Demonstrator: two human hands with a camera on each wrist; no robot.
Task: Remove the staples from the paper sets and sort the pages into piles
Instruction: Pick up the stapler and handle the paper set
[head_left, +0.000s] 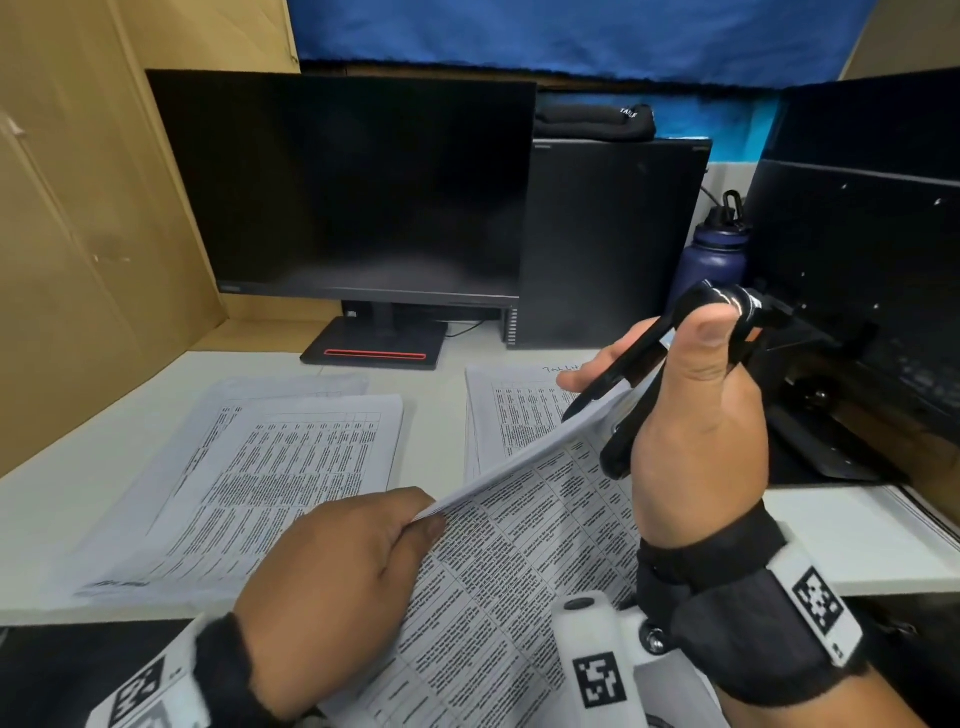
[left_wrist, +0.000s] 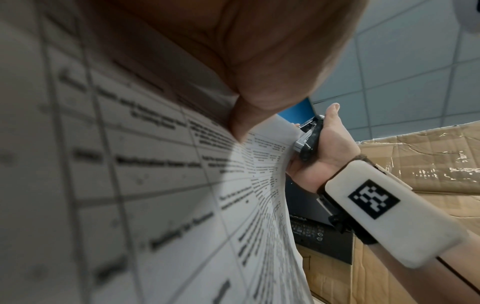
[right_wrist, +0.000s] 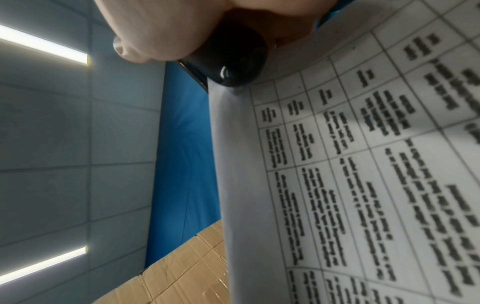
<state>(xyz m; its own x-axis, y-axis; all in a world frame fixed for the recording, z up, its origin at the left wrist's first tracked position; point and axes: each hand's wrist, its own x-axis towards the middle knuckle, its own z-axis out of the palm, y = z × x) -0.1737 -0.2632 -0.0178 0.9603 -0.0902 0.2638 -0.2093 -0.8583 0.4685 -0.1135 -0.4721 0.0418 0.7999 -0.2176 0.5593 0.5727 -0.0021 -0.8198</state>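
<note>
**Stapled set held up between both hands, remover at its far corner**

We see the paper set (head_left: 524, 551) lifted off the bench (head_left: 447, 410), its printed tables facing up and its sheets curving from one hand to the other. The left hand (head_left: 332, 587) pinches the set's near-left edge, thumb on top, so that grip is closed on the paper. The right hand (head_left: 696, 415) wraps around a black staple remover (head_left: 639, 374), thumb upright, and that grip holds the tool at the set's far right corner; we cannot tell whether the tool's tips touch a staple. On the bench lie two piles of pages, the left pile (head_left: 270, 467) and the right pile (head_left: 514, 410), well apart. Behind them stand a dark monitor (head_left: 353, 187), a computer tower (head_left: 608, 239) and a blue bottle (head_left: 714, 254).
</note>
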